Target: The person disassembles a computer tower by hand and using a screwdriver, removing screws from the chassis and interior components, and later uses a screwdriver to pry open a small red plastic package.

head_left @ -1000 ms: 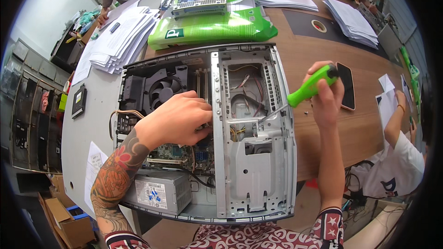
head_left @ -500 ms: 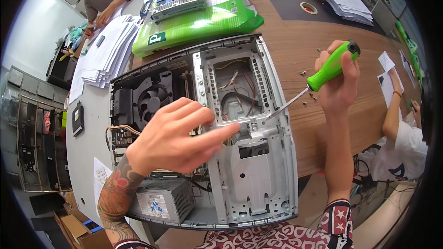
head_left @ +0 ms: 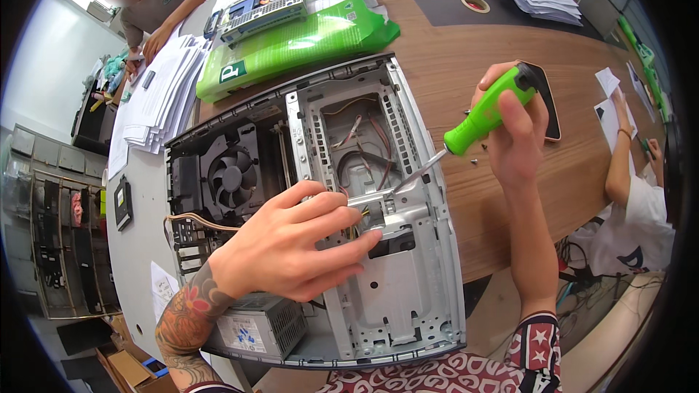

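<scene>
An open desktop computer case (head_left: 375,313) lies before me, its silver metal frame on the right side. My right hand (head_left: 518,138) is wrapped round the green handle of a screwdriver (head_left: 477,122). The blade slants down to the left, its tip at the frame's crossbar by the rectangular opening. Over the middle of the case my left hand (head_left: 295,244) is spread with bent fingers. Its fingertips are at the frame beside a small gap with thin wires; whether they press on the metal I cannot tell. A black fan (head_left: 233,176) sits left of the frame, and a power supply (head_left: 258,326) nearer me.
Loose screws (head_left: 474,161) lie right of the case, and a dark, flat, phone-like thing (head_left: 550,113) is partly behind my right hand. Beyond the case, a green package (head_left: 291,47) bears a metal drive cage (head_left: 263,11). Paper stacks (head_left: 162,94) and two other people are around the table.
The whole view has shifted slightly. My left fingers have spread and dropped lower on the frame. My right hand and the screwdriver have moved left, the tip staying near the crossbar.
</scene>
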Demonstrator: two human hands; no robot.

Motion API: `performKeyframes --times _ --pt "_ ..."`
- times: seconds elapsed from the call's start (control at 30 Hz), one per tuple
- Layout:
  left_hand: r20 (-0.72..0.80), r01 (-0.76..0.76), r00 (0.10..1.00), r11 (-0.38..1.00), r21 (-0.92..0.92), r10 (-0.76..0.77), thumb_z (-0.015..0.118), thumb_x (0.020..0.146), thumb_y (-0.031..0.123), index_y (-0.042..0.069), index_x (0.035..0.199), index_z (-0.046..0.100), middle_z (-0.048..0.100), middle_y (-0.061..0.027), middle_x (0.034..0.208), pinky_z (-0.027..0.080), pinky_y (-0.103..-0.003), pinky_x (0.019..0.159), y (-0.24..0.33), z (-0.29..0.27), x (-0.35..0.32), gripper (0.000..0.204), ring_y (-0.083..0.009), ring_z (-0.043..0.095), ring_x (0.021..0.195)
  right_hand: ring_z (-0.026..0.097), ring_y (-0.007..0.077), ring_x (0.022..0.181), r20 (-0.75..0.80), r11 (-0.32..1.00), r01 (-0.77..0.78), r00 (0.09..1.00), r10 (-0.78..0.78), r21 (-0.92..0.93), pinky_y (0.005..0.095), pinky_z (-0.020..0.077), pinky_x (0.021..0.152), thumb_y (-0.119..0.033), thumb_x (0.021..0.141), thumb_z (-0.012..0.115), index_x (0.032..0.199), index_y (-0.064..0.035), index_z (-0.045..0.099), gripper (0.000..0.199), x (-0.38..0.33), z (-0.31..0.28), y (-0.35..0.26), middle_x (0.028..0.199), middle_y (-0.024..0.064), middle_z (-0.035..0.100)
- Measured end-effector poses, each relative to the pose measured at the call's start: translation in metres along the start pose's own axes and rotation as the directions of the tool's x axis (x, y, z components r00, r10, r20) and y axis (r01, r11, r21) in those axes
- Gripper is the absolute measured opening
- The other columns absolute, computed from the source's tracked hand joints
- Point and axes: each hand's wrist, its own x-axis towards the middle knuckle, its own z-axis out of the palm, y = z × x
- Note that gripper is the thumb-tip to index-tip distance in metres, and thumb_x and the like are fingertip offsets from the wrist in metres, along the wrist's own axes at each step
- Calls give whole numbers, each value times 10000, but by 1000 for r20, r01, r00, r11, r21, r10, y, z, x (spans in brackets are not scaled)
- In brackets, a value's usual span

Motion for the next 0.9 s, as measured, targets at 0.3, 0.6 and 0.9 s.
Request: performKeyframes --times 0.3,0.6,0.9 --pt "7 8 1000 1000 2 -8 739 749 116 94 1135 696 629 -57 944 497 -360 746 1 3 1 389 -226 632 830 569 39 699 -4 994 -112 994 112 -10 198 432 563 -307 896 770 991 -50 625 310 1 8 11 831 -20 629" --pt "28 2 1000 1000 26 -2 708 739 62 81 1147 674 620 -57 917 502 -358 728 2 1 1 410 -225 630 805 575 37 711 -44 981 -168 984 173 99 204 431 583 -354 877 781 993 -57 629 353 4 6 16 836 -23 638" --pt "17 1 1000 1000 22 -1 704 730 58 80 1140 674 618 -58 906 499 -358 724 3 1 2 411 -225 627 798 546 33 701 236 947 -309 930 280 93 184 403 545 -243 905 756 1240 -11 612 432 6 6 4 876 -11 625"
